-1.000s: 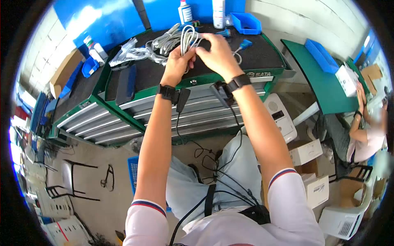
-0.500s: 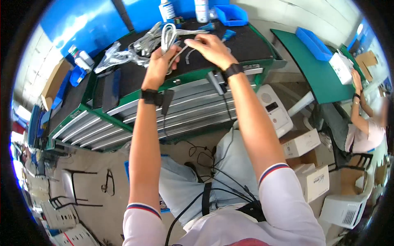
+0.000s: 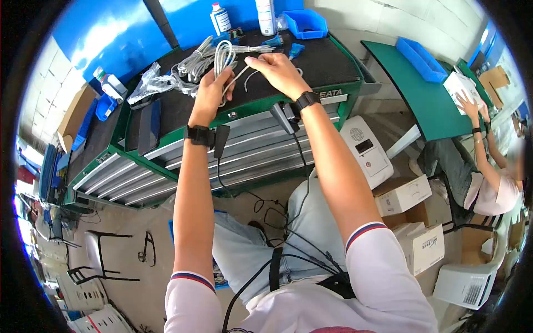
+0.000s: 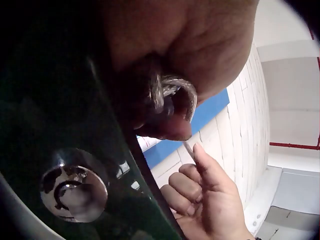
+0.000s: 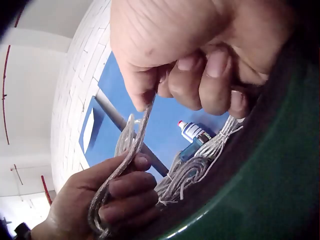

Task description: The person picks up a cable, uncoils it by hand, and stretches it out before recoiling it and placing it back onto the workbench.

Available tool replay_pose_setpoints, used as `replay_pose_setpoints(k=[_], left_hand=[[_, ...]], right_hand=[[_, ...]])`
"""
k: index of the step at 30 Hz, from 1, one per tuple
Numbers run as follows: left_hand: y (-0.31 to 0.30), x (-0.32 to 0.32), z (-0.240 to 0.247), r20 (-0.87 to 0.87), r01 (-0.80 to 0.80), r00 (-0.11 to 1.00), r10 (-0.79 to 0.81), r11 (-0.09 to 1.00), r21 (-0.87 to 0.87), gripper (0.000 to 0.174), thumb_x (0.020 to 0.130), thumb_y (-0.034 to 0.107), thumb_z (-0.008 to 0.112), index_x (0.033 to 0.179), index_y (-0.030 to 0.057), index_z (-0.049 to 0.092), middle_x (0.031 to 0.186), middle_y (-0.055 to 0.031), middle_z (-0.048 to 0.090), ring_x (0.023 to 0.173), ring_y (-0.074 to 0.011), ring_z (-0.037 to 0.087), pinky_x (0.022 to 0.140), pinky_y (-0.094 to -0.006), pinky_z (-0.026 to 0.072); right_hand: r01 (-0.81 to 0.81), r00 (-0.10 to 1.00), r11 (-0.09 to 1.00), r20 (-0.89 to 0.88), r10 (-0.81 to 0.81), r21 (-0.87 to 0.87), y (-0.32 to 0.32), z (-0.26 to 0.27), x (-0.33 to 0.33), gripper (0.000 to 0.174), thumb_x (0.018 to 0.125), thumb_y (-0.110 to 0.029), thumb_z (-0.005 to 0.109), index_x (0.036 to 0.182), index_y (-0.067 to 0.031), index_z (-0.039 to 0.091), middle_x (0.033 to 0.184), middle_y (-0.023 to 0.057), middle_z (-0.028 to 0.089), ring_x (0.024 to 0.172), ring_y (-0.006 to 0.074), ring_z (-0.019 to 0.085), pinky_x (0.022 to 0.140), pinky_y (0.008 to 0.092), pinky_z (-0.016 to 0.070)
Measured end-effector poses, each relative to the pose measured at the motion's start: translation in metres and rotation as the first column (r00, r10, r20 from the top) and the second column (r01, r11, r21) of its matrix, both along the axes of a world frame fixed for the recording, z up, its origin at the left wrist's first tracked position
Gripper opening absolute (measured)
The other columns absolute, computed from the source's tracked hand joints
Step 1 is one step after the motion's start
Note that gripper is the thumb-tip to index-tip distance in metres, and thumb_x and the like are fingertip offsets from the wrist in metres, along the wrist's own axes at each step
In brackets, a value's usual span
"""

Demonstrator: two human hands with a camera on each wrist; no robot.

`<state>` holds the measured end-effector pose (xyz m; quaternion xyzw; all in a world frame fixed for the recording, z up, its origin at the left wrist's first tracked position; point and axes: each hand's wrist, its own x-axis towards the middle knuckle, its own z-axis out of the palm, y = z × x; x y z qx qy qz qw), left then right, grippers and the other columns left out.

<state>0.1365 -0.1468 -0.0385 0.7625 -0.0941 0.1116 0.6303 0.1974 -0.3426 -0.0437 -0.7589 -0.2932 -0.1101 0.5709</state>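
In the head view my left hand [image 3: 209, 97] grips a looped coil of light grey cable [image 3: 224, 54], its loops standing up above the fingers. My right hand [image 3: 283, 73] is just to the right and pinches one strand between thumb and forefinger. The right wrist view shows that strand [image 5: 143, 125] running from the right fingertips down across the left hand [image 5: 127, 192]. Below the right hand, a loose piece of the cable curves over the dark mat. More bundled grey cables [image 3: 193, 67] lie behind the left hand.
The black-topped green tool cabinet [image 3: 333, 90] carries a clear plastic bag [image 3: 149, 84], blue connectors [image 3: 296, 51], a spray can [image 3: 266, 18], a bottle [image 3: 220, 19] and a blue bin [image 3: 306, 25]. At right, another person sits by a green table [image 3: 400, 83]. Black wires hang below my wrists.
My hands have drawn apart from close together, and a strand now stretches between them. The head view has shifted, so the cabinet appears further left. The other person's hand has moved onto the white box.
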Motion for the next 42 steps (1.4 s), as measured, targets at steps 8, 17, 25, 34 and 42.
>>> replay_pose_setpoints(k=[8,17,25,34,42], left_hand=[[0.003,0.005,-0.004,-0.002,-0.029,1.000,0.029,0.998,0.052,0.030,0.097,0.029,0.055,0.091,0.0016,0.064,0.061,0.0000,0.052,0.050,-0.0092,0.046,0.049,-0.0255,0.0339],[0.008,0.013,-0.008,0.023,-0.065,0.998,0.064,0.997,0.032,0.030,0.096,0.032,0.056,0.093,0.0044,0.067,0.060,0.0019,0.052,0.051,-0.0069,0.048,0.047,-0.0237,0.0323],[0.010,0.007,-0.006,0.031,-0.021,0.999,0.024,0.996,-0.091,0.026,0.095,0.026,0.058,0.095,0.0008,0.066,0.066,-0.0008,0.057,0.054,-0.0098,0.052,0.051,-0.0243,0.0376],[0.001,-0.008,0.005,0.017,-0.009,1.000,0.008,1.000,0.026,0.027,0.092,0.028,0.063,0.095,0.0013,0.065,0.069,-0.0001,0.056,0.055,-0.0089,0.051,0.054,-0.0239,0.0381],[-0.003,-0.004,0.002,0.017,0.028,0.999,-0.030,0.996,0.089,0.025,0.087,0.023,0.073,0.099,0.0026,0.064,0.070,0.0022,0.054,0.055,-0.0061,0.047,0.051,-0.0220,0.0349]], right_hand=[[-0.010,1.000,1.000,0.001,0.010,0.026,-0.003,-0.001,-0.004,0.051,0.085,-0.045,0.068,0.064,0.0014,0.059,0.054,0.0084,0.050,0.054,0.0151,0.047,0.054,0.0346,0.0381],[-0.048,0.956,0.994,0.291,0.018,0.098,0.003,-0.016,0.019,0.040,0.091,-0.042,0.065,0.074,-0.0053,0.063,0.062,-0.0050,0.048,0.059,0.0079,0.043,0.054,0.0274,0.0353],[-0.151,0.978,0.964,-0.106,0.177,0.220,0.001,-0.005,0.003,0.033,0.097,-0.034,0.061,0.076,-0.0083,0.058,0.065,-0.0083,0.041,0.058,0.0017,0.033,0.051,0.0219,0.0259],[-0.093,0.995,0.994,0.048,0.091,0.058,0.004,-0.011,0.011,0.042,0.098,-0.043,0.056,0.082,-0.0042,0.060,0.064,-0.0032,0.044,0.060,0.0073,0.037,0.055,0.0278,0.0310],[-0.078,0.996,0.990,0.060,0.071,0.115,0.003,-0.009,0.006,0.043,0.096,-0.042,0.060,0.090,-0.0005,0.068,0.075,-0.0013,0.063,0.071,0.0091,0.054,0.067,0.0283,0.0441]])
